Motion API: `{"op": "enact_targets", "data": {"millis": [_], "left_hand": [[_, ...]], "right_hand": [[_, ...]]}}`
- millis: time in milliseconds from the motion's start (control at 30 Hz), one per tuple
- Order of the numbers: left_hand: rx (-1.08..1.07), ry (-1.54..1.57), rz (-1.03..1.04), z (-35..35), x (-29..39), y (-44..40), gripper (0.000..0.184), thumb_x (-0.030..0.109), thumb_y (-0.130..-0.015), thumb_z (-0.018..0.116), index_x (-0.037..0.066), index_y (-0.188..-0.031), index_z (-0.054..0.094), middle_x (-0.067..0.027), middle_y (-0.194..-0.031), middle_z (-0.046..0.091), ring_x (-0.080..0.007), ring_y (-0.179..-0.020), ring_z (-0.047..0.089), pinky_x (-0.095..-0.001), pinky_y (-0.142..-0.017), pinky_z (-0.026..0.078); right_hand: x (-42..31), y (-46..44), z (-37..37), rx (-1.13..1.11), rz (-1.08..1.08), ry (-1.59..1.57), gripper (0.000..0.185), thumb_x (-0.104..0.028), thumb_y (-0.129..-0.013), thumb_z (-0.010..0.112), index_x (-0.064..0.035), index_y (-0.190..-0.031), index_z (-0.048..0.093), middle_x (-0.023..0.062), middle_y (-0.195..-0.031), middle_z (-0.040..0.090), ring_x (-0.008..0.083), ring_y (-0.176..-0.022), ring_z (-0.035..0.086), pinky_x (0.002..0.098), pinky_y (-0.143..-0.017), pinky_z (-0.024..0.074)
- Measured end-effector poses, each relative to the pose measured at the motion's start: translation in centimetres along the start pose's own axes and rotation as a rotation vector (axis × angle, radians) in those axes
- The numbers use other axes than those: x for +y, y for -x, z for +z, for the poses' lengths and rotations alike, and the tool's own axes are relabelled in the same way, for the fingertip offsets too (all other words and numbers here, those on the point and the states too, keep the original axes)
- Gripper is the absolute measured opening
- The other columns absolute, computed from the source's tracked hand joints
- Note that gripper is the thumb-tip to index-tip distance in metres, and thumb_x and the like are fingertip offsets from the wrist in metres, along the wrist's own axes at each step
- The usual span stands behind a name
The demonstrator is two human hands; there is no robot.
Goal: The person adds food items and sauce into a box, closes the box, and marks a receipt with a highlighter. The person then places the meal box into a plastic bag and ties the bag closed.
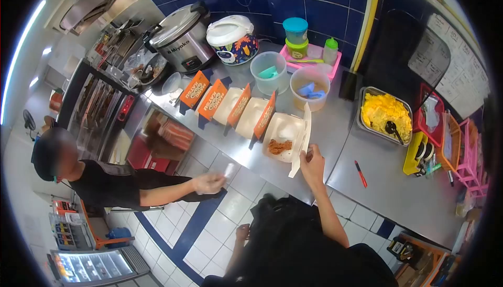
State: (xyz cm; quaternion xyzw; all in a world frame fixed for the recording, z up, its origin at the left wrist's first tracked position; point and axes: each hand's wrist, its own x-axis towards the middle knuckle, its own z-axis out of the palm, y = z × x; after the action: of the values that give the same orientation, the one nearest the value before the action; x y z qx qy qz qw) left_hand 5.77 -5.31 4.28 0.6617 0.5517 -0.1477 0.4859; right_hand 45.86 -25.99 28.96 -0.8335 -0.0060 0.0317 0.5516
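My right hand [313,165] is closed on the raised lid edge of a white food box [296,124] at the counter's front edge. Rice and a piece of fried chicken [280,147] lie in this box. Down by my body hangs my left hand [242,233], its fingers curled, and what it holds, if anything, is too small to tell. Left of the open box, more white boxes [227,106] stand in a row with orange printed sleeves [264,115]. Two clear tubs [269,73] with blue and green items inside stand behind them.
A co-worker in black at the left reaches out a gloved hand [209,183] with something white. Cookers [183,39] stand at the back left. A metal tray [364,124] of yellow food, a red pen [360,174] and colored baskets [470,161] are at the right.
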Motion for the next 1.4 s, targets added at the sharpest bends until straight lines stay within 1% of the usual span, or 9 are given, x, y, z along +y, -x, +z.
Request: {"op": "enact_targets", "data": {"millis": [167,500,600,733,900,1000,1167,1233,1400], "left_hand": [[-0.112,0.055,-0.041,-1.9,6.1,3.6,0.030,0.025,-0.098,0.061,0.003,-0.117,0.068,-0.0142,-0.095,0.074,-0.0189,-0.069,0.070,-0.0327,-0.058,0.056],[-0.449,-0.069,0.554,1.2,21.0,2.4,0.031,0.024,-0.104,0.053,0.002,-0.124,0.063,-0.0122,-0.105,0.072,-0.0182,-0.092,0.069,-0.0300,-0.077,0.055],[-0.418,0.217,0.796,3.0,23.5,2.1,0.029,0.024,-0.105,0.052,0.002,-0.119,0.063,-0.0085,-0.098,0.070,-0.0146,-0.086,0.065,-0.0278,-0.076,0.053],[-0.362,0.560,0.715,3.8,27.4,3.6,0.022,0.017,-0.105,0.050,0.002,-0.110,0.064,-0.0050,-0.093,0.067,-0.0127,-0.082,0.063,-0.0266,-0.073,0.051],[-0.048,0.375,0.808,4.1,32.1,6.3,0.022,0.018,-0.105,0.050,0.001,-0.108,0.064,-0.0063,-0.091,0.066,-0.0129,-0.080,0.062,-0.0279,-0.069,0.049],[-0.036,0.232,1.087,7.2,35.2,9.6,0.021,0.020,-0.104,0.054,0.003,-0.112,0.063,-0.0043,-0.086,0.064,-0.0117,-0.077,0.059,-0.0259,-0.069,0.046],[-0.169,-0.215,1.518,19.8,42.6,15.7,0.033,0.018,-0.088,0.070,0.008,-0.119,0.062,-0.0117,-0.101,0.064,-0.0278,-0.079,0.065,-0.0388,-0.072,0.053],[-0.144,-0.468,1.633,25.9,44.2,17.1,0.039,0.021,-0.085,0.072,0.013,-0.122,0.062,-0.0123,-0.114,0.061,-0.0328,-0.100,0.064,-0.0468,-0.077,0.052],[-0.206,-0.775,1.598,36.9,45.7,20.5,0.036,0.021,-0.085,0.071,0.013,-0.118,0.061,-0.0139,-0.106,0.064,-0.0337,-0.095,0.064,-0.0466,-0.082,0.050]], "right_hand": [[-0.3,0.5,-0.2,0.049,-0.014,0.029,0.019,-0.013,-0.089,0.067,-0.0008,-0.103,0.063,0.0125,-0.069,0.066,0.0274,-0.061,0.065,0.0397,-0.062,0.0522],[-0.4,0.4,-0.1,0.105,-0.009,0.119,0.016,-0.012,-0.090,0.063,0.0033,-0.096,0.060,0.0164,-0.061,0.057,0.0276,-0.052,0.055,0.0409,-0.056,0.0441],[-0.7,0.2,-1.7,0.107,0.003,0.184,0.015,-0.012,-0.090,0.062,0.0028,-0.092,0.061,0.0174,-0.062,0.056,0.0265,-0.053,0.052,0.0412,-0.056,0.0420],[1.2,0.6,-5.0,0.146,0.052,0.253,0.014,-0.012,-0.089,0.062,0.0020,-0.092,0.062,0.0155,-0.061,0.054,0.0233,-0.051,0.046,0.0388,-0.054,0.0383],[3.0,1.1,-10.5,0.153,0.143,0.269,0.014,-0.011,-0.088,0.062,0.0013,-0.093,0.064,0.0165,-0.064,0.056,0.0248,-0.054,0.048,0.0390,-0.056,0.0393],[5.6,0.7,-15.0,0.200,-0.003,0.405,0.014,-0.013,-0.087,0.064,-0.0049,-0.097,0.067,0.0204,-0.082,0.067,0.0413,-0.074,0.063,0.0475,-0.067,0.0483],[8.2,-1.5,-23.9,0.256,0.064,0.542,0.015,-0.018,-0.087,0.065,-0.0091,-0.098,0.069,0.0210,-0.086,0.070,0.0428,-0.083,0.067,0.0524,-0.074,0.0522],[10.0,-2.5,-26.8,0.299,0.010,0.528,0.015,-0.020,-0.087,0.066,-0.0114,-0.099,0.070,0.0203,-0.087,0.071,0.0426,-0.084,0.067,0.0529,-0.075,0.0527],[11.2,-3.4,-33.5,0.512,-0.210,0.489,0.018,-0.015,-0.086,0.068,-0.0087,-0.103,0.068,0.0165,-0.096,0.069,0.0384,-0.090,0.065,0.0483,-0.080,0.0505]]}}
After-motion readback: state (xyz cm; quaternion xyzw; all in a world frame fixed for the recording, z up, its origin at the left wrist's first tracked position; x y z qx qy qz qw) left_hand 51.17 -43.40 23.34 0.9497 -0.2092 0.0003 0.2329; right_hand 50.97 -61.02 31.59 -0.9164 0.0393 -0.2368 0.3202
